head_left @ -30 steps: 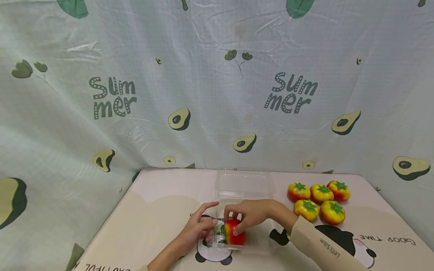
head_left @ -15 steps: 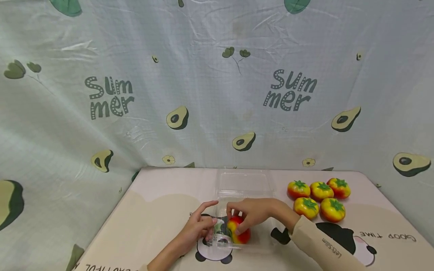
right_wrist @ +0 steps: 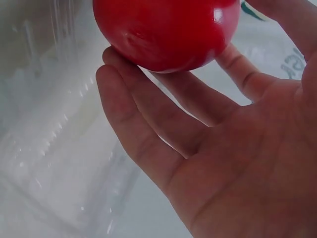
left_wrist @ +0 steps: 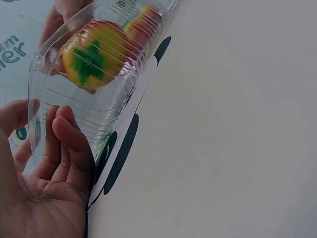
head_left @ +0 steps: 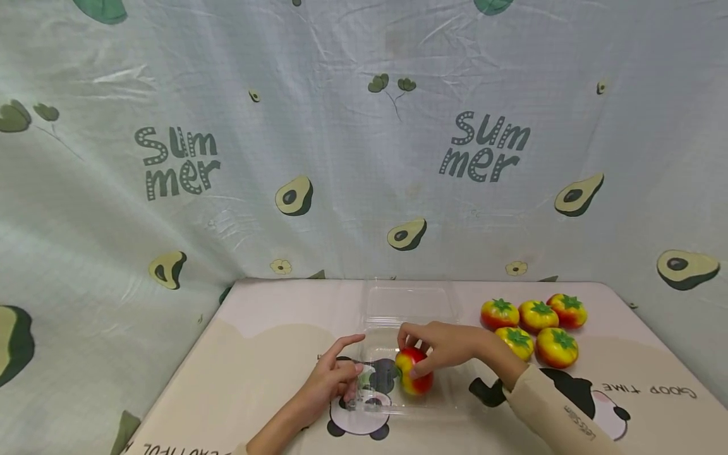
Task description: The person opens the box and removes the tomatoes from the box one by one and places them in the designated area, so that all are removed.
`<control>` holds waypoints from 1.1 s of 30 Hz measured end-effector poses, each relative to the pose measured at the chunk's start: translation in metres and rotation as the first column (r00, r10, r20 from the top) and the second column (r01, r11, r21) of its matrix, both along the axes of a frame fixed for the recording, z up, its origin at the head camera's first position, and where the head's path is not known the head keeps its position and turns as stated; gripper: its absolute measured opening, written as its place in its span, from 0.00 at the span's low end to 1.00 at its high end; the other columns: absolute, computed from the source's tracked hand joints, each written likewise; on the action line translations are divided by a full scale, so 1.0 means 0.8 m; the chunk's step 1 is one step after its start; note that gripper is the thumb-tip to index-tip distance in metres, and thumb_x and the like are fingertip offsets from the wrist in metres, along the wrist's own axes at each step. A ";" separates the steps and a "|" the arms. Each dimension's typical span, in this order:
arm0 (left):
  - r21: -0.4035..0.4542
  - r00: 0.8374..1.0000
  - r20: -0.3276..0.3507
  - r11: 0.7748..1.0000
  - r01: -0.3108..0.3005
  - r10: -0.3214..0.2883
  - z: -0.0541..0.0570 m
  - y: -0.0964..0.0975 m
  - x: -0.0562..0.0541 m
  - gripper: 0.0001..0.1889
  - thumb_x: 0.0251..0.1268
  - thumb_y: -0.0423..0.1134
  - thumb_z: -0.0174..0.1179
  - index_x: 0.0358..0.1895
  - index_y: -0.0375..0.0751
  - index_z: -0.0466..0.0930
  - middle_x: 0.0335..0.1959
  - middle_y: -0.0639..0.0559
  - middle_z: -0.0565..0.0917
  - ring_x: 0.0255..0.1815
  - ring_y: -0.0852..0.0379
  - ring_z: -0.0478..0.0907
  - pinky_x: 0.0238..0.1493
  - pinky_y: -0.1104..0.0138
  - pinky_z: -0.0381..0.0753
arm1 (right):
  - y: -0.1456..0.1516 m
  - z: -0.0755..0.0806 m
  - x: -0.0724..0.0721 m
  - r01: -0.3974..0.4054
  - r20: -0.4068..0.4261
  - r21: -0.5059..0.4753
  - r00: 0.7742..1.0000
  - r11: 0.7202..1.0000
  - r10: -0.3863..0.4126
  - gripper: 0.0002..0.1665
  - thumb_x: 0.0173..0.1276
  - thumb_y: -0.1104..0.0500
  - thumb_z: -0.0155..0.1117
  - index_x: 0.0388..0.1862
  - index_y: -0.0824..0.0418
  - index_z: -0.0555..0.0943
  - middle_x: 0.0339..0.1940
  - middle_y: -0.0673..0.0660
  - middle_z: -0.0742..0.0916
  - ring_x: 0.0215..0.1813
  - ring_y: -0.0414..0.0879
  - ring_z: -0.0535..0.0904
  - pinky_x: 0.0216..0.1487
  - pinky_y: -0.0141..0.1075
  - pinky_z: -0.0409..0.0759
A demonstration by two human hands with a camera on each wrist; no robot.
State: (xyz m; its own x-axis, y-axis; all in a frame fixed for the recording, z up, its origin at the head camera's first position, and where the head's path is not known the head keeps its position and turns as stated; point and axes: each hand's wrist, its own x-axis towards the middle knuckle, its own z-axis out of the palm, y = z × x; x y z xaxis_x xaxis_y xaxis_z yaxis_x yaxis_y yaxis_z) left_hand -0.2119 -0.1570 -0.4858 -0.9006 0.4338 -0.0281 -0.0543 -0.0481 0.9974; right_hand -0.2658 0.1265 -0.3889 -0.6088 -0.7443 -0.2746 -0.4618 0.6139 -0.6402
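Note:
A red and yellow tomato (head_left: 417, 373) is over the clear plastic box's base, its green calyx turned toward the left side. My right hand (head_left: 443, 347) grips it from above, thumb on the near side and fingers behind. In the right wrist view the tomato's red underside (right_wrist: 168, 34) is against the fingertips. The open box (head_left: 409, 414) lies with its lid (head_left: 409, 303) folded back flat. My left hand (head_left: 330, 382) is at the box's left wall, index finger extended along it. Its fingers (left_wrist: 69, 144) touch the ridged wall from outside in the left wrist view.
Several more red and yellow tomatoes (head_left: 536, 316) stand grouped to the right of the box, just beyond my right forearm. The tabletop (head_left: 256, 366) carries printed pandas and lettering. A curtain (head_left: 341, 253) with avocado prints hangs behind the table's far edge.
My right hand has moved the tomato rightward and slightly away within the box, and its calyx has turned into view. My left hand has stayed at the wall. The head view has tilted down slightly.

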 end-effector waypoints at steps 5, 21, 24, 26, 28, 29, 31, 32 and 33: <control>0.011 1.000 -0.007 1.000 0.006 -0.006 -0.001 -0.001 0.000 0.36 0.74 0.36 0.56 0.81 0.43 0.53 0.19 0.59 0.74 0.20 0.64 0.71 0.26 0.72 0.74 | 0.016 0.009 0.004 0.000 -0.024 -0.044 1.000 0.999 -0.001 0.24 0.65 0.51 0.74 0.54 0.45 0.72 0.55 0.49 0.85 0.56 0.47 0.81 0.58 0.39 0.84; 0.016 1.000 -0.014 1.000 0.016 -0.016 -0.002 -0.002 0.001 0.37 0.74 0.36 0.56 0.82 0.41 0.51 0.20 0.59 0.74 0.20 0.63 0.70 0.26 0.72 0.74 | 0.077 0.032 0.030 0.128 -0.065 -0.163 0.988 0.978 -0.140 0.27 0.67 0.45 0.73 0.60 0.47 0.72 0.56 0.48 0.84 0.63 0.51 0.78 0.56 0.32 0.82; 0.012 1.000 -0.018 1.000 0.018 -0.018 -0.002 -0.003 0.001 0.37 0.74 0.37 0.56 0.82 0.41 0.51 0.20 0.59 0.75 0.20 0.63 0.70 0.26 0.72 0.74 | 0.088 0.033 0.034 0.126 -0.094 -0.192 0.985 0.973 -0.146 0.26 0.69 0.46 0.72 0.60 0.50 0.71 0.57 0.51 0.83 0.63 0.53 0.78 0.55 0.30 0.81; 0.011 1.000 -0.021 1.000 0.020 -0.020 -0.002 -0.004 0.002 0.37 0.74 0.37 0.57 0.82 0.41 0.51 0.20 0.59 0.75 0.20 0.63 0.70 0.26 0.72 0.74 | 0.095 0.033 0.037 0.131 -0.107 -0.214 0.982 0.968 -0.156 0.26 0.69 0.48 0.71 0.59 0.51 0.71 0.58 0.52 0.83 0.62 0.54 0.78 0.54 0.29 0.81; 0.012 0.999 -0.023 1.000 0.023 -0.022 -0.002 -0.004 0.002 0.38 0.74 0.37 0.57 0.82 0.41 0.51 0.20 0.59 0.75 0.20 0.63 0.70 0.26 0.72 0.74 | 0.103 0.033 0.040 0.136 -0.123 -0.233 0.978 0.963 -0.168 0.25 0.69 0.48 0.71 0.59 0.51 0.71 0.58 0.52 0.83 0.62 0.53 0.79 0.53 0.29 0.82; 0.012 0.999 -0.024 1.000 0.024 -0.024 -0.003 -0.004 0.002 0.38 0.74 0.37 0.57 0.82 0.41 0.51 0.20 0.59 0.75 0.20 0.63 0.70 0.26 0.72 0.74 | 0.106 0.033 0.042 0.140 -0.128 -0.242 0.976 0.960 -0.175 0.25 0.70 0.49 0.71 0.59 0.52 0.71 0.59 0.53 0.83 0.61 0.52 0.80 0.53 0.30 0.83; 0.012 0.999 -0.027 1.000 0.025 -0.024 -0.003 -0.005 0.002 0.37 0.74 0.37 0.57 0.82 0.41 0.51 0.19 0.59 0.74 0.20 0.63 0.70 0.26 0.72 0.74 | 0.114 0.034 0.045 0.150 -0.133 -0.259 0.973 0.954 -0.189 0.25 0.70 0.49 0.70 0.60 0.52 0.71 0.60 0.54 0.83 0.59 0.48 0.81 0.53 0.30 0.83; 0.011 0.999 -0.028 1.000 0.024 -0.024 -0.003 -0.005 0.002 0.37 0.74 0.37 0.57 0.82 0.42 0.51 0.19 0.59 0.74 0.20 0.63 0.70 0.26 0.72 0.74 | 0.118 0.034 0.047 0.154 -0.137 -0.268 0.971 0.951 -0.196 0.26 0.71 0.50 0.70 0.61 0.53 0.71 0.60 0.55 0.83 0.58 0.45 0.81 0.53 0.30 0.83; 0.011 0.999 -0.029 1.000 0.025 -0.025 -0.004 -0.005 0.002 0.37 0.74 0.37 0.56 0.82 0.42 0.51 0.19 0.59 0.74 0.20 0.63 0.70 0.26 0.72 0.74 | 0.122 0.034 0.048 0.162 -0.136 -0.275 0.969 0.948 -0.205 0.26 0.71 0.50 0.69 0.62 0.53 0.70 0.61 0.56 0.83 0.58 0.42 0.81 0.53 0.29 0.83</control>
State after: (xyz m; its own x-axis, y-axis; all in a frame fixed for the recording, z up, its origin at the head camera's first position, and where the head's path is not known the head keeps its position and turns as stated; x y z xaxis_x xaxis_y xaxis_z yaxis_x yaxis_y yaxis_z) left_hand -0.2101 -0.1610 -0.4886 -0.8899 0.4562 0.0034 -0.0264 -0.0588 0.9979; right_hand -0.2271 0.2244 -0.3613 -0.7612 -0.6480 0.0260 -0.4667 0.5195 -0.7157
